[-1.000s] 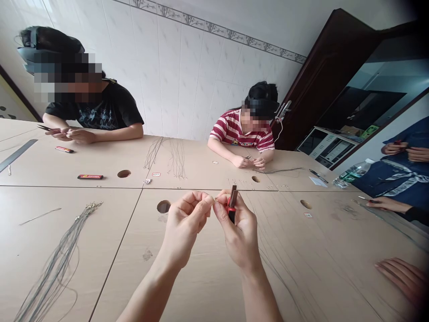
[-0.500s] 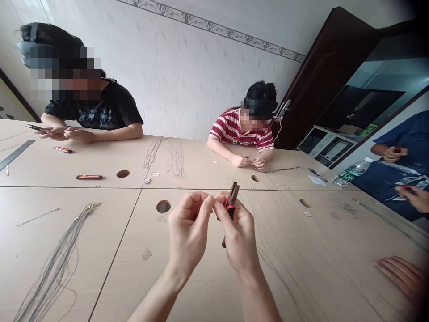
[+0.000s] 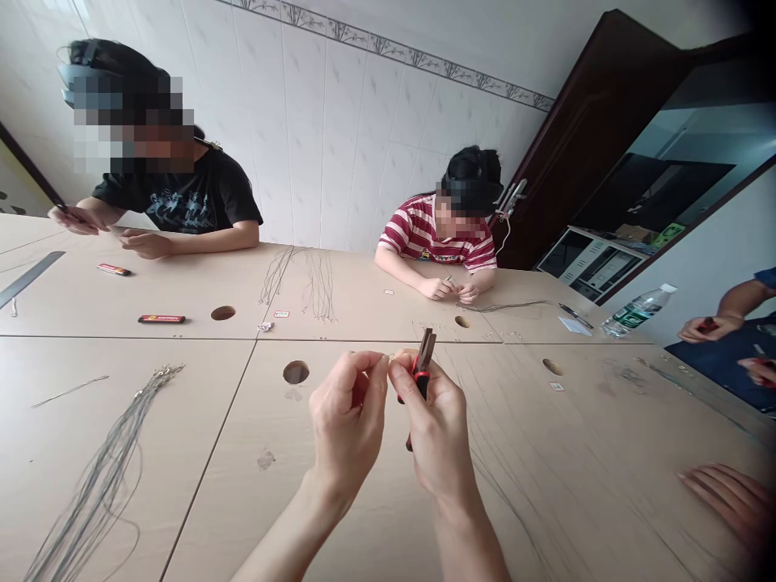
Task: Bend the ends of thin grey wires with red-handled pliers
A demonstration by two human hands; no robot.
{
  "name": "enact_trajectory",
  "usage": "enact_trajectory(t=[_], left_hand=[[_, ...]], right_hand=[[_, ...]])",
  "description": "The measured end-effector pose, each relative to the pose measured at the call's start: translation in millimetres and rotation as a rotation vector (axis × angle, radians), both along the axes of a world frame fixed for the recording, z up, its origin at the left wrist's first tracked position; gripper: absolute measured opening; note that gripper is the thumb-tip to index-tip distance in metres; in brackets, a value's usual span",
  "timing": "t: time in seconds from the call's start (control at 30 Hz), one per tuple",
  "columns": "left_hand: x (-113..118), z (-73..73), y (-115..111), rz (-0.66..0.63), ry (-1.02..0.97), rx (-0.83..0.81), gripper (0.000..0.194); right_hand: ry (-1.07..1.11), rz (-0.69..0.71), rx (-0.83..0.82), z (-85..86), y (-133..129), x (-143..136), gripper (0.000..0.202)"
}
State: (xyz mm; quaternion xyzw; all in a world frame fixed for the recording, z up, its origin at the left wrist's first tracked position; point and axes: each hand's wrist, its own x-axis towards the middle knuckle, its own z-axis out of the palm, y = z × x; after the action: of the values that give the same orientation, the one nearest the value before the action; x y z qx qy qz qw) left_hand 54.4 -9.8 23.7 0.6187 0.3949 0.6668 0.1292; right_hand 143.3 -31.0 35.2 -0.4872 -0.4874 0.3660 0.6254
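Note:
My left hand [image 3: 347,412] and my right hand [image 3: 441,428] meet above the table's middle, fingertips almost touching. Thumb and forefinger of each pinch at a tiny, pale-gold piece [image 3: 391,357], too small to name. A pair of pliers [image 3: 425,356] with black-and-red handles is tucked in my right hand, metal jaws pointing up and away from me. Thin grey cords [image 3: 506,493] lie on the table to the right of that hand. At the left lies a bundle of grey cords [image 3: 124,424] with small metal ends.
Across the table [image 3: 230,485] sit two people, in a black shirt [image 3: 187,198] and a striped shirt [image 3: 412,234]. A water bottle [image 3: 638,311] stands at the right, near another person's hands. A co-worker's hand [image 3: 724,497] rests lower right. A red-and-black cutter [image 3: 162,319] lies back left.
My hands have shifted slightly to the right, still pinched together with the pliers in my right hand. The person at far left has raised one hand; the person at right has moved rightward.

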Motion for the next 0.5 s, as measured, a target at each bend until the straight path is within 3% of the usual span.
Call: enact_trajectory(t=[0.2, 0.5], left_hand=[[-2, -4.4, 2, -0.008, 0.082, 0.02, 0.015], [-9, -0.6, 3, -0.176, 0.109, -0.184, 0.016]], right_hand=[[-0.112, -0.048, 0.031, -0.7, -1, 3, 0.02], [-0.239, -0.067, 0.016, -0.4, 3, 14, 0.018]])
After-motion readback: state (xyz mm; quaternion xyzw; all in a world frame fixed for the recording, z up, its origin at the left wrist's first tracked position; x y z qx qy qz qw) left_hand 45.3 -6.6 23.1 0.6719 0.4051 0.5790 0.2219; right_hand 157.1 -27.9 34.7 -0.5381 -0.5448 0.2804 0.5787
